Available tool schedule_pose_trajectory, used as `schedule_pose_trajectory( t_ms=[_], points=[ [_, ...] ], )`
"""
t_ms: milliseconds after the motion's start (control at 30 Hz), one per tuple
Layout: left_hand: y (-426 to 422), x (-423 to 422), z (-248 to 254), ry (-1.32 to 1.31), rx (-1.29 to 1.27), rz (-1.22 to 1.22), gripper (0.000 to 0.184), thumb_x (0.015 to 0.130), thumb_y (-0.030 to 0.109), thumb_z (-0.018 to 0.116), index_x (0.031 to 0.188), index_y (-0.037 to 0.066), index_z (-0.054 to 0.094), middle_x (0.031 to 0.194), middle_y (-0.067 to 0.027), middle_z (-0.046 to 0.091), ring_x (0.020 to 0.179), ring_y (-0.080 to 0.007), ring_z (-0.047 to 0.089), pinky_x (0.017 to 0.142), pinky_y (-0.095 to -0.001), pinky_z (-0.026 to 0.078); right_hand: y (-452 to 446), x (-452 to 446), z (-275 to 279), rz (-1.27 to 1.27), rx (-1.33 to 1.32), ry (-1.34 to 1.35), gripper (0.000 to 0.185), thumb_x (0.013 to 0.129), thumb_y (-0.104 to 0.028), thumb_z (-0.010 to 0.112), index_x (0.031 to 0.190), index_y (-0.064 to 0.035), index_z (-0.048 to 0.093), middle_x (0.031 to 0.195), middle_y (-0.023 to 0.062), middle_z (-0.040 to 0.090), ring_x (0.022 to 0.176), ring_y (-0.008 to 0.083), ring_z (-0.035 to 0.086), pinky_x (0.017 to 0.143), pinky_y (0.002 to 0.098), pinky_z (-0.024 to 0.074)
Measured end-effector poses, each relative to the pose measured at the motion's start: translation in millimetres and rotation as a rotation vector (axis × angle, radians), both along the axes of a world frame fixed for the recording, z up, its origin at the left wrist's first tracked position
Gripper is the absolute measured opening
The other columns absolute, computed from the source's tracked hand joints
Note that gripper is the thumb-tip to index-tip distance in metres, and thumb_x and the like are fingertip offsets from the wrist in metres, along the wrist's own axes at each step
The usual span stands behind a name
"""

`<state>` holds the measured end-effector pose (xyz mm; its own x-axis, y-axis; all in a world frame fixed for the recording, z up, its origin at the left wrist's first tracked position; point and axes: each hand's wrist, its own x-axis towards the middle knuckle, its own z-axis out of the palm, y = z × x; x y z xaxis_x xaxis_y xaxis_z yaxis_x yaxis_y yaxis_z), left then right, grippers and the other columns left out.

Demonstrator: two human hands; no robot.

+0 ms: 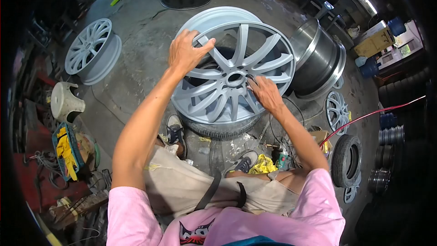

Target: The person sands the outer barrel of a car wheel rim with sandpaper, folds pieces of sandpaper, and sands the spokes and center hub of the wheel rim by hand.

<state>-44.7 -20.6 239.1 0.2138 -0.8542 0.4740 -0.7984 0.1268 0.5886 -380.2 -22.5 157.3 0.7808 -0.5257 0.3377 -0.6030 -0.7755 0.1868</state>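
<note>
A silver-grey multi-spoke wheel rim point(241, 41) lies face up in front of me, propped on a tire point(223, 130). At its upper left edge, my left hand point(185, 53) grips the outer lip, with the thumb over the face side. My right hand point(265, 92) is beside the center hub, its fingers bunched together against the spoke bases. Something small and dark shows at those fingertips, too hidden to name. Behind the rim, partly covered by it, sits another light grey rim barrel point(218, 14).
Bare metal barrels point(314, 59) stand close on the right. A grey rim point(93, 50) and white stool point(67, 101) are at left. A tire point(347, 160) and red hose point(364, 115) lie right. Yellow cloth point(263, 165) and a bottle point(282, 158) sit near my foot.
</note>
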Motion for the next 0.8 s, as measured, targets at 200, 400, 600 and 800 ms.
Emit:
schedule_pose_trajectory(
  t_ms=[200,400,600,800],
  points=[
    [-2.3,2.0,-0.8,0.007,0.014,-0.034,0.064,0.084,0.056,0.079,0.113,-0.001,0.075,0.113,-0.0165,0.071,0.105,-0.0376,0.07,0.09,-0.0458,0.054,-6.6,3.5,-40.2,-0.134,-0.094,0.07,0.027,0.1,-0.026,0.062,0.119,-0.009,0.072,0.105,0.0064,0.061,0.098,0.0232,0.061,0.081,0.0402,0.0447],
    [0.5,5.0,0.1,0.007,-0.003,-0.079,0.061,0.088,0.054,0.076,0.112,-0.001,0.074,0.113,-0.0166,0.07,0.105,-0.0376,0.068,0.091,-0.0464,0.053,-4.3,42.5,-78.7,-0.603,0.994,-1.312,0.036,0.11,-0.03,0.055,0.1,0.0005,0.071,0.064,-0.0039,0.051,0.058,0.0158,0.053,0.057,0.0344,0.0424],
    [24.1,5.5,24.3,-0.103,-0.229,-0.101,0.043,0.094,0.041,0.075,0.109,0.002,0.074,0.105,-0.0127,0.068,0.105,-0.0314,0.064,0.093,-0.0413,0.05,103.0,-13.3,-102.7,-0.634,1.408,-1.469,0.043,0.11,-0.036,0.056,0.116,0.0031,0.075,0.066,-0.0083,0.041,0.054,0.0045,0.038,0.05,0.0249,0.0311],
    [75.4,-11.4,64.2,0.031,0.179,-0.248,0.029,0.095,0.027,0.073,0.097,-0.002,0.076,0.096,-0.018,0.072,0.093,-0.0349,0.07,0.087,-0.0441,0.054,172.1,-24.9,-191.3,-0.755,1.008,-1.012,0.036,0.106,-0.035,0.061,0.118,-0.007,0.08,0.079,0.0029,0.07,0.063,0.0128,0.061,0.062,0.0305,0.0502]
  ],
)
